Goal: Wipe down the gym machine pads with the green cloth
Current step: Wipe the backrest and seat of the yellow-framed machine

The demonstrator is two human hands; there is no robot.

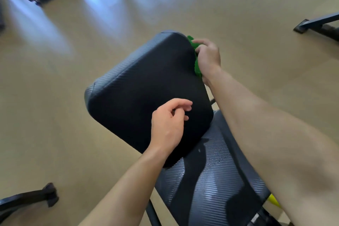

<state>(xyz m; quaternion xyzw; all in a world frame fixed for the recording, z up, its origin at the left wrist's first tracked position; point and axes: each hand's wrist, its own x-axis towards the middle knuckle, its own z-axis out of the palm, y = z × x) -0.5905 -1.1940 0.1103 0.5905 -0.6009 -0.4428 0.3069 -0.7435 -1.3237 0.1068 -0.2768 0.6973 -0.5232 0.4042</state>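
Green cloth (196, 64) bunched against the upper pad's (146, 86) right edge; our right hand (208, 57) fingers curled tight on it; left hand (167, 124) hangs loosely curled over the near corner, holding nothing; we should press flat, drag along the whole edge; lower pad (216, 176) looks streaked wet.

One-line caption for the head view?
Right hand presses green cloth along black pad edge; left hand hovers, empty.
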